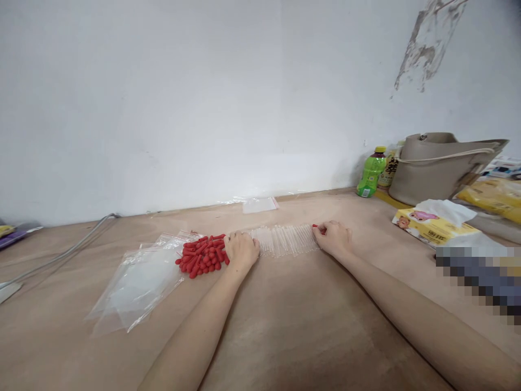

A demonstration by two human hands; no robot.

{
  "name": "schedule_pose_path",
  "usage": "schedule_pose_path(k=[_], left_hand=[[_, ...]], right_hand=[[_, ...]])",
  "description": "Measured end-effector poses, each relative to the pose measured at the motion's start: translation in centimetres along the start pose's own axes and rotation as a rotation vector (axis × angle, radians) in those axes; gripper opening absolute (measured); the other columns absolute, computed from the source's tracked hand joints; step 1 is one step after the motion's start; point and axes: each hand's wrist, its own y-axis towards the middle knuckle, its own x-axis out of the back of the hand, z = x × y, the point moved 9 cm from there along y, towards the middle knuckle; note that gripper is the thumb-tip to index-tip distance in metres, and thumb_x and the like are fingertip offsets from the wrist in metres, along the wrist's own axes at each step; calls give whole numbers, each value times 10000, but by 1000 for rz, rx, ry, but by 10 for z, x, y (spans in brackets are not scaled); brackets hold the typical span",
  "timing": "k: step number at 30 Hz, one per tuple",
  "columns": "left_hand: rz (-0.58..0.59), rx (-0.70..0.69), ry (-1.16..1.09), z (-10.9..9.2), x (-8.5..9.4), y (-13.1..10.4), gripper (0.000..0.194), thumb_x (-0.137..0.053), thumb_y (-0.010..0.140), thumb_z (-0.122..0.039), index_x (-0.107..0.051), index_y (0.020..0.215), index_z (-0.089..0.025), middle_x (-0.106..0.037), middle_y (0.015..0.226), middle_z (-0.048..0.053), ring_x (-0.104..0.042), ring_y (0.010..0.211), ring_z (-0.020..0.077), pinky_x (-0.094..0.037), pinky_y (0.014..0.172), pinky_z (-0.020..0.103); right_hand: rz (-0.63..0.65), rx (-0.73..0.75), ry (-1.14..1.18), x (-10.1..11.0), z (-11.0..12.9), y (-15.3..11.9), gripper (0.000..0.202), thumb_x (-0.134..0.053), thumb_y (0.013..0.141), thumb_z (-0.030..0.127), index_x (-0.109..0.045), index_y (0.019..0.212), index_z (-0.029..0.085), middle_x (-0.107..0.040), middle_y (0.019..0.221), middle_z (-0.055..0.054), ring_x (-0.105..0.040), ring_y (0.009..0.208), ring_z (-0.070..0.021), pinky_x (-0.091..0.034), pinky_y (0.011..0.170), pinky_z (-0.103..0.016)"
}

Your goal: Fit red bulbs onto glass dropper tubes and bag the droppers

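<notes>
My left hand rests with its fingers curled down at the right edge of a pile of red rubber bulbs. Its fingertips are hidden, so what they hold cannot be made out. Beside it, thin clear tubes lie side by side in a long row on the brown covering. At the row's right end, my right hand pinches a small red bulb between thumb and finger. Clear zip bags overlap to the left of the pile, some partly under its edge.
Behind the row lies a small clear bag. To the right are a green bottle, a grey-beige bag and a yellow tissue pack. A grey cable runs along the left. A white wall closes off the back.
</notes>
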Motion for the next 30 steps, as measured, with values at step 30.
schedule_pose_path(k=[30], left_hand=[[81,39,-36,0,-1,2,394,-388,769,-342,-642,877,-61,-627,928,189,-531,918,312,-322,797,392]], right_hand=[[64,485,383,-3,85,-49,173,-499,786,284,-575,894,173,-624,786,-46,-506,816,-185,-340,752,-317]])
